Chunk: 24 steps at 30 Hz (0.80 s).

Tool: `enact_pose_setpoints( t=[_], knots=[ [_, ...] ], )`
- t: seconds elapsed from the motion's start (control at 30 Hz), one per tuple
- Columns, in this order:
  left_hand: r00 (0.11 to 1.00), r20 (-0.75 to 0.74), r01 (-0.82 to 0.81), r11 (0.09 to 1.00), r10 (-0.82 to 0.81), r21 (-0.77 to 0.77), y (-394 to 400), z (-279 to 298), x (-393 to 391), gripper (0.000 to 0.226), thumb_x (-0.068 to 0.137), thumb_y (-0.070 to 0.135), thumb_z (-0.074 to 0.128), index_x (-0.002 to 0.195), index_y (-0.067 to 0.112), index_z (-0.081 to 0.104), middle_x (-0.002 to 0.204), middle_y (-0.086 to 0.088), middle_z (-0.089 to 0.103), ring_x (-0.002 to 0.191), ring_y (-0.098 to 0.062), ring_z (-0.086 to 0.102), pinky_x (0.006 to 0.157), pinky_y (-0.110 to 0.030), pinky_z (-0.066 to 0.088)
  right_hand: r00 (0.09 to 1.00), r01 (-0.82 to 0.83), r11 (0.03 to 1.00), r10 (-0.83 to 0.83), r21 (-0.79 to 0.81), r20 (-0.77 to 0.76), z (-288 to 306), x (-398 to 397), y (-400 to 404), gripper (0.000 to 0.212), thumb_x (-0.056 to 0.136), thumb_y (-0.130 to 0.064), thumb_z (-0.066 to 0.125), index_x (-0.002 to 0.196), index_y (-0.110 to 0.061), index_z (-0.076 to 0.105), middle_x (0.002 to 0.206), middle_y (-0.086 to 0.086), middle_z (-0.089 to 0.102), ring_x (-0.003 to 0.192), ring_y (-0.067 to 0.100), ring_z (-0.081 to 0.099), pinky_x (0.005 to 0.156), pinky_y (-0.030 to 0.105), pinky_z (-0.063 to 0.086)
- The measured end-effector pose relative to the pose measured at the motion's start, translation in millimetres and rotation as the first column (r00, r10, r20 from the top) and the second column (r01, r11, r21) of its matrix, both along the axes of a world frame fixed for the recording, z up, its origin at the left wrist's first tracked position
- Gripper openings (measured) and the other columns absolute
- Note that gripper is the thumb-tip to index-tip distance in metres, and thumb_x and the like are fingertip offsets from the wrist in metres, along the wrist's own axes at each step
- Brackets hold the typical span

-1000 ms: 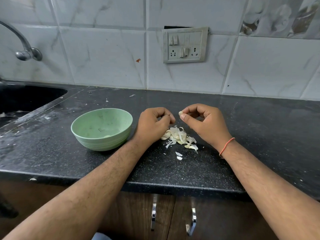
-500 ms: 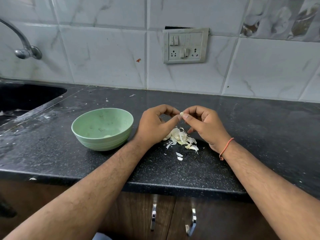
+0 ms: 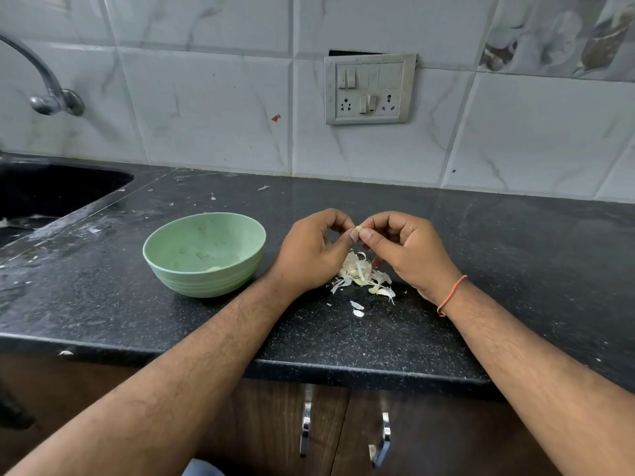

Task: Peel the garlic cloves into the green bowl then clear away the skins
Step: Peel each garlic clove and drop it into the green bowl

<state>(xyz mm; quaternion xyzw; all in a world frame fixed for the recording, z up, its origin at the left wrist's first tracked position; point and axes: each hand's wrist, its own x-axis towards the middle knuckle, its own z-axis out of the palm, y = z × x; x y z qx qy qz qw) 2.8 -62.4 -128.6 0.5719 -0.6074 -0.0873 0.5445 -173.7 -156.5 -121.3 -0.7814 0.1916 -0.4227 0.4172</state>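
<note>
both hands pinch a garlic clove [image 3: 358, 229] above the skins [image 3: 360, 271].

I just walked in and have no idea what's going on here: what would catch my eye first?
Two hands meet above the dark counter, the left hand and right hand pinching one small garlic clove. Below them lies a pile of skins; a green bowl stands left of it.

Left hand [image 3: 311, 254] and right hand [image 3: 405, 250] meet fingertip to fingertip, fingers curled, forearms entering from 7 and 5 o'clock.
</note>
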Motion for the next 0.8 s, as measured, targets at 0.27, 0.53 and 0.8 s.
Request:
enact_pose_setpoints(
  t=[0.27, 0.53, 0.8],
  knots=[
    [1.0, 0.025, 0.01, 1.0, -0.011, 0.013, -0.2, -1.9, 0.6, 0.008, 0.102, 0.023, 0.067, 0.095, 0.021, 0.065, 0.053, 0.013, 0.053, 0.042, -0.009, 0.04, 0.044, -0.023, 0.031, 0.999, 0.028, 0.999, -0.029, 0.034, 0.026, -1.9, 4.6, 6.9, 0.003, 0.097, -0.012, 0.077, 0.1, -0.013, 0.077, 0.09, 0.007, 0.079, 0.08, 0.025, 0.074, 0.063, 0.04, 0.064],
    [0.991, -0.132, 0.028, 1.0, -0.027, 0.002, -1.6, 0.5, 0.3, 0.019, 0.092, 0.035, 0.053, 0.083, 0.02, 0.059, 0.059, 0.005, 0.05, 0.055, -0.018, 0.045, 0.053, -0.041, 0.043, 0.995, -0.001, 0.987, -0.015, 0.162, 0.096, 3.2, 8.9, 9.4, 0.003, 0.098, -0.008, 0.075, 0.1, -0.008, 0.076, 0.099, 0.01, 0.081, 0.087, 0.021, 0.073, 0.061, 0.034, 0.061],
    [0.995, -0.078, -0.062, 0.997, 0.058, -0.043, -3.2, 2.3, 0.1, 0.023, 0.105, 0.033, 0.065, 0.086, 0.023, 0.072, 0.067, 0.006, 0.07, 0.049, -0.024, 0.059, 0.051, -0.038, 0.052, 0.971, -0.111, 0.884, -0.001, 0.453, 0.24, 11.3, 4.4, 8.3, 0.005, 0.096, -0.007, 0.073, 0.1, -0.005, 0.076, 0.101, 0.019, 0.079, 0.08, 0.021, 0.069, 0.059, 0.027, 0.057]
  ],
)
